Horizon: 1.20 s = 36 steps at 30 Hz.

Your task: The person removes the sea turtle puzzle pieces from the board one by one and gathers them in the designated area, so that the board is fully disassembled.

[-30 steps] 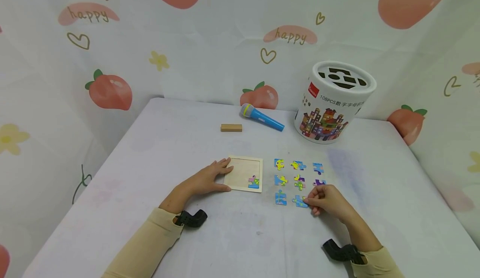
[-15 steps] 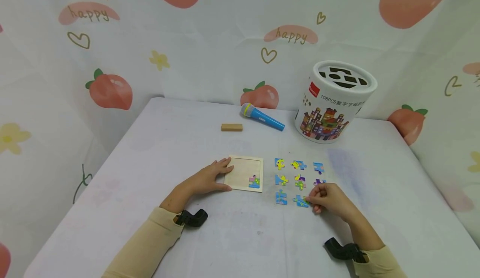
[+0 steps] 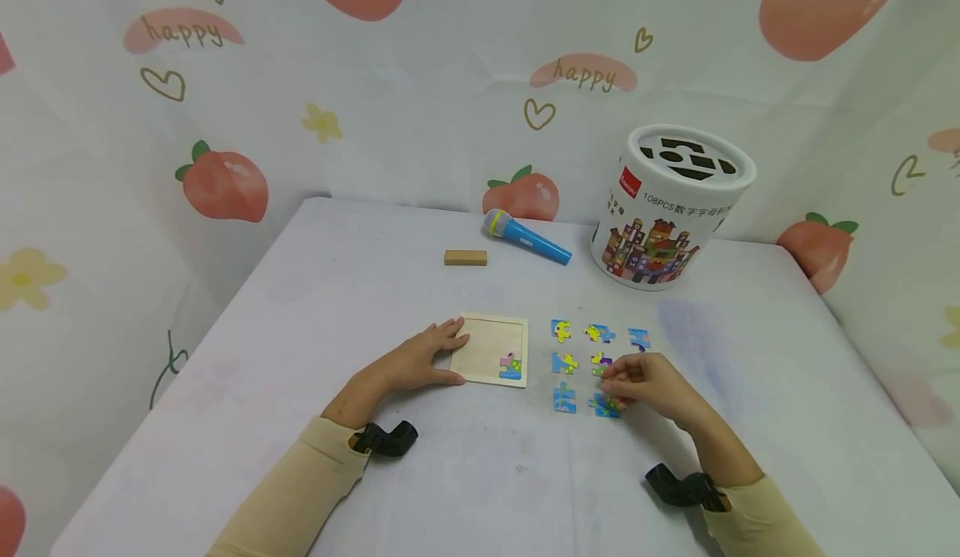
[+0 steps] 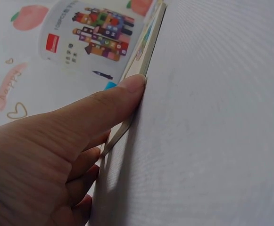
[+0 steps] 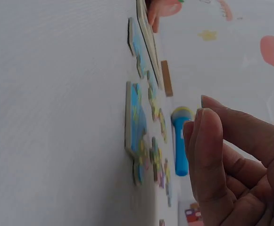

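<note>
My left hand [image 3: 418,359] holds the left side of a square wooden puzzle tray [image 3: 480,342]. In the left wrist view its thumb [image 4: 113,101] lies along the tray's near edge, with the other fingers bent at the side. One puzzle piece [image 3: 510,366] sits in the tray's lower right corner. My right hand [image 3: 648,386] hovers over the loose puzzle pieces, thumb and fingertips close together. Nothing shows between them in the right wrist view. Just under it lies a blue and green puzzle piece [image 3: 603,405]. The hand hides the right end of the middle row.
Several more loose pieces lie in rows right of the tray, such as a blue and yellow one [image 3: 561,330]. Farther back are a brown wooden block [image 3: 466,258], a blue toy microphone [image 3: 528,238] and a tall white bucket [image 3: 667,207]. A patterned cloth [image 3: 420,107] hangs behind.
My right hand has lifted off the bottom-row puzzle piece and shifted slightly up and left over the pieces. That piece has turned slightly. The left hand stays on the tray.
</note>
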Available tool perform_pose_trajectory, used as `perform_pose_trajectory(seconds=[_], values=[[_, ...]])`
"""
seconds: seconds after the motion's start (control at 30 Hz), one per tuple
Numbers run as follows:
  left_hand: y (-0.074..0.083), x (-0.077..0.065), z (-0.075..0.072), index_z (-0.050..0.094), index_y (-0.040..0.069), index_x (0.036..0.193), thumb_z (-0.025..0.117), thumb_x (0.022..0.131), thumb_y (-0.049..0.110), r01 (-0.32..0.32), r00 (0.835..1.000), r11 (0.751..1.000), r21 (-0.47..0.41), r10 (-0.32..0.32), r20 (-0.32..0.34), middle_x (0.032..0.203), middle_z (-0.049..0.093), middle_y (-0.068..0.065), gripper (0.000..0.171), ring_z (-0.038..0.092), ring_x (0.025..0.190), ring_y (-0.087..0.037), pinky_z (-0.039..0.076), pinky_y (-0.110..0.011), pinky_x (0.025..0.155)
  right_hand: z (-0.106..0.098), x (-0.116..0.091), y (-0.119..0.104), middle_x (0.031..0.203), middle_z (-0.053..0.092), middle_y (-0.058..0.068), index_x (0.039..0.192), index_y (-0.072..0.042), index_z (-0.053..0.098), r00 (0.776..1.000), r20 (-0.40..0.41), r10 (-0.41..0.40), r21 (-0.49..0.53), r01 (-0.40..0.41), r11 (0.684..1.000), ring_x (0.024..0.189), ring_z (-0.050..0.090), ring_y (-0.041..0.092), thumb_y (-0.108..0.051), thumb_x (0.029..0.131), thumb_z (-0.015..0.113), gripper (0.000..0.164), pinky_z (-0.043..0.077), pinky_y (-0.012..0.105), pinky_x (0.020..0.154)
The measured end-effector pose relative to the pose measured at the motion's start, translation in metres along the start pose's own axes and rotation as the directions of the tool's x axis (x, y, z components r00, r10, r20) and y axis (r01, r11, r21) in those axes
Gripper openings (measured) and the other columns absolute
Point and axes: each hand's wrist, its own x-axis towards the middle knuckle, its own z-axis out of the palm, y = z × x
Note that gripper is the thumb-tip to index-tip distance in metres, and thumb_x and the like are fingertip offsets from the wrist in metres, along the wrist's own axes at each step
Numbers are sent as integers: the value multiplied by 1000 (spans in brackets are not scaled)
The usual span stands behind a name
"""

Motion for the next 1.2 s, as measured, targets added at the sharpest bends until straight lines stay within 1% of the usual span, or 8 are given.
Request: perform_pose_trajectory(seconds=[0.17, 0.37, 0.47, 0.63, 0.73, 0.93, 1.07, 1.2], values=[[1, -1, 0, 40, 7, 141, 70, 81, 35, -2, 1000, 1000, -2, 2, -4, 156, 18, -9, 73, 13, 145, -30, 15, -50, 116, 3, 7, -8, 77, 64, 6, 102, 9, 62, 1000, -18, -25, -1, 25, 1000, 64, 59, 12, -16, 87, 66, 30, 54, 24, 61], [1, 0, 1, 40, 8, 141, 70, 82, 35, 5, 1000, 1000, 1, -5, -2, 156, 18, -8, 72, 12, 145, -29, 15, -48, 116, 9, 15, -17, 83, 65, 10, 105, 9, 62, 998, -11, -60, -7, 60, 998, 66, 59, 11, -17, 87, 66, 32, 54, 24, 61], [1, -1, 1, 39, 8, 141, 70, 81, 35, 7, 1000, 1000, 0, -7, 0, 156, 18, -8, 72, 12, 145, -29, 15, -49, 116, 14, 19, -22, 82, 65, 11, 105, 8, 62, 997, -5, -81, -25, 81, 996, 65, 59, 11, -18, 86, 67, 32, 54, 23, 62], [1, -1, 0, 40, 8, 141, 70, 81, 36, 7, 1000, 1000, -4, -7, -4, 156, 18, -8, 73, 12, 145, -30, 15, -50, 116, 20, 27, -30, 80, 66, 10, 105, 5, 64, 993, 2, -120, -68, 119, 990, 64, 59, 11, -18, 85, 68, 31, 52, 23, 60], [1, -1, 0, 39, 8, 141, 70, 81, 36, 7, 1000, 1000, -8, -7, -3, 156, 18, -8, 73, 12, 145, -30, 15, -50, 116, 24, 32, -36, 82, 66, 8, 106, 5, 64, 992, 10, -129, -70, 130, 989, 65, 59, 13, -17, 85, 68, 31, 52, 24, 62], [1, 0, 1, 39, 9, 142, 70, 81, 35, 8, 1000, 1000, -13, -8, 0, 156, 17, -7, 73, 11, 145, -30, 15, -50, 116, 31, 44, -45, 80, 66, 9, 107, 4, 65, 989, 31, -142, -75, 144, 987, 66, 58, 15, -15, 85, 68, 29, 52, 26, 62], [1, 0, 1, 39, 9, 141, 70, 81, 35, 6, 1000, 1000, -13, -6, -1, 156, 17, -7, 73, 11, 145, -29, 14, -50, 116, 37, 50, -50, 82, 66, 9, 108, 3, 65, 986, 30, -167, -86, 169, 982, 66, 59, 15, -15, 85, 68, 30, 52, 26, 61], [1, 0, 1, 39, 9, 142, 70, 81, 35, 7, 1000, 1000, -10, -7, 0, 156, 17, -7, 73, 11, 145, -29, 14, -49, 116, 43, 56, -57, 89, 67, 11, 107, 2, 66, 984, 23, -174, -95, 176, 980, 66, 59, 14, -14, 84, 69, 28, 51, 26, 61]])
